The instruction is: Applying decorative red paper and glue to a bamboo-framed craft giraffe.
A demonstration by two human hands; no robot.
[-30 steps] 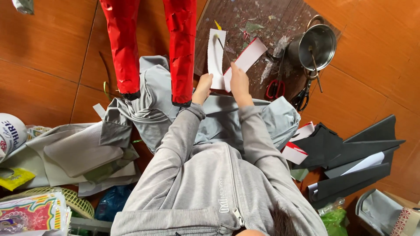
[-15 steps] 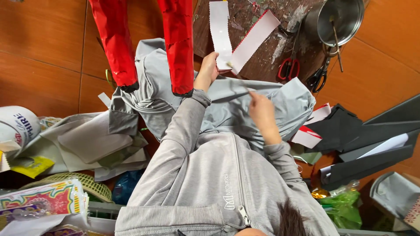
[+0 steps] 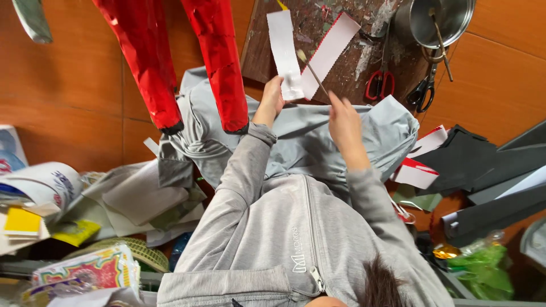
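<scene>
Left hand (image 3: 272,101) pinching white strip (image 3: 284,54); right hand (image 3: 343,116) gripping brush (image 3: 311,71), bristles on strip. Pot (image 3: 441,20) at 1 o'clock, rim cut off.

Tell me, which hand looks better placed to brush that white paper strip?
Probably the right hand: it grips the thin brush, whose tip sits over the white paper strip. The left hand is occupied pinching the strip's lower end, steadying it against the paint-stained board.

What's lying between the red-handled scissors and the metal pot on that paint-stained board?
In the head view, between the red-handled scissors and the metal pot there is only bare, paint-spattered board; dark-handled scissors lie lower, below the pot.
</scene>
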